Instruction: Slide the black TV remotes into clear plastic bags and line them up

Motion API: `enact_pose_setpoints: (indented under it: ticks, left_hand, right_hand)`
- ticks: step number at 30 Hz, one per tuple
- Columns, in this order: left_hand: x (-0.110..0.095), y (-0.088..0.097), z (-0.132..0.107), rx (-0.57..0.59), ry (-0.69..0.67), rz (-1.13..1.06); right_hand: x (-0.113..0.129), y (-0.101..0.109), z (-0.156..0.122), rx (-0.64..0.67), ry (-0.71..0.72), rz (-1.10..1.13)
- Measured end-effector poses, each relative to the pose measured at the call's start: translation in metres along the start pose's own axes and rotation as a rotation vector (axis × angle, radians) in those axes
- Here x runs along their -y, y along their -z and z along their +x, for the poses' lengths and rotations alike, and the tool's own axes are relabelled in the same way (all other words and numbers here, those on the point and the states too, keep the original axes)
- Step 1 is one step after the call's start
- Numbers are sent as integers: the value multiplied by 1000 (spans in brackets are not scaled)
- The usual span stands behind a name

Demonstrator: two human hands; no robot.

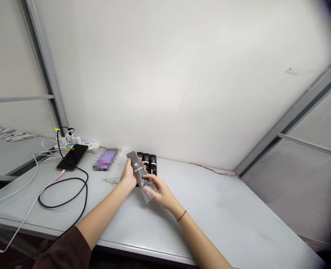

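Note:
A dark remote control [138, 166] in a clear plastic sleeve [148, 197] is held up at a tilt above the table. My left hand [129, 175] grips its upper part from the left side. Lower down, my right hand [157, 190] pinches the sleeve and the remote's lower end between thumb and fingers. Behind them, several black remote controls [153, 160] lie side by side on the table, partly hidden by my hands. Clear plastic bags [116, 173] lie just left of my left hand.
On the left lie a black phone [73, 157], a pixelated purple item [105, 159], a white power strip [91, 145] with chargers, and looped black and white cables [63, 206]. Thin red and yellow wires [214, 170] run along the wall. Grey table [224, 216] extends right.

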State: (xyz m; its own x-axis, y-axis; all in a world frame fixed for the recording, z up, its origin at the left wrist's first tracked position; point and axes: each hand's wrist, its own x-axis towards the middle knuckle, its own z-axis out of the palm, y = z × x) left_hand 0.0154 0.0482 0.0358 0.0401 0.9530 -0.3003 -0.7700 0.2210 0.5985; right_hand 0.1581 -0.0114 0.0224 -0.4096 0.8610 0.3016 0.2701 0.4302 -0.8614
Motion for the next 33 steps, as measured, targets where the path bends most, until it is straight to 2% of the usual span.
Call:
enact_pose_setpoints:
  ticks: [6, 12, 16, 19, 22, 27, 33]
  left_hand:
    - [5, -6, -12, 29, 47, 0]
    - [-3, -5, -10, 90, 91, 44]
    - [-11, -2, -5, 136, 28, 31]
    - [-19, 3, 1, 156, 14, 4]
    - [-28, 7, 5, 201, -6, 2]
    - [-33, 9, 1, 361, -22, 94]
    - [-27, 2, -13, 443, 21, 185]
  right_hand:
    - [-8, -4, 0, -42, -22, 62]
    - [-12, -1, 0, -83, -16, -11]
    - [-11, 3, 1, -140, -25, -58]
    - [-9, 7, 2, -154, -47, 9]
    - [-6, 15, 1, -30, -84, 82]
    - [3, 28, -3, 235, -104, 132]
    - [9, 23, -4, 348, -137, 100]
